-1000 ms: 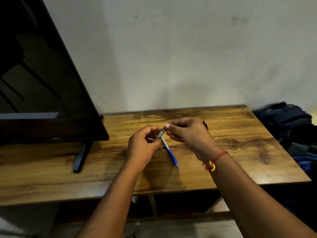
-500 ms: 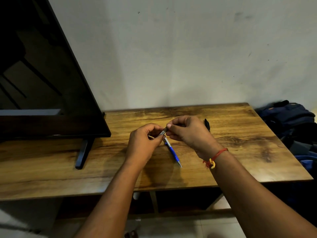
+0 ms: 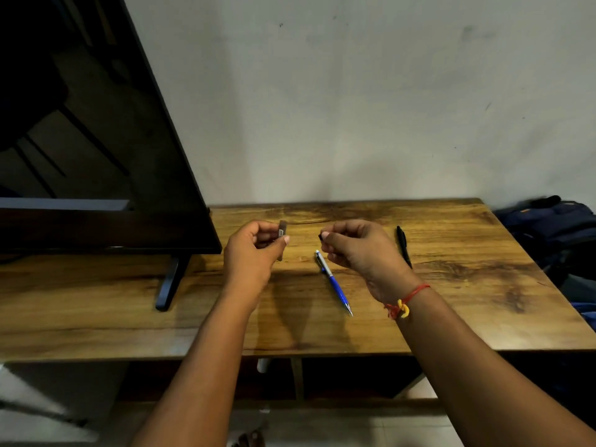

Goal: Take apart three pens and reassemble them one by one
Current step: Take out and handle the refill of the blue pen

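Head view: left hand (image 3: 251, 253) grips pen barrel (image 3: 282, 229); right hand (image 3: 354, 246) pinches dark piece (image 3: 321, 236).

Blocking the nine o'clock side: television (image 3: 96, 140) and its foot (image 3: 167, 282). Lying mid-table, blue pen (image 3: 337, 285); at two o'clock, black pen (image 3: 403, 245). Leaving table (image 3: 467, 301) wood passable at four o'clock.

No writing, brand, number or sign can be read: any print on the blue pen (image 3: 335, 282) or black pen (image 3: 402, 245) on the desk (image 3: 467, 304) is too small to tell.
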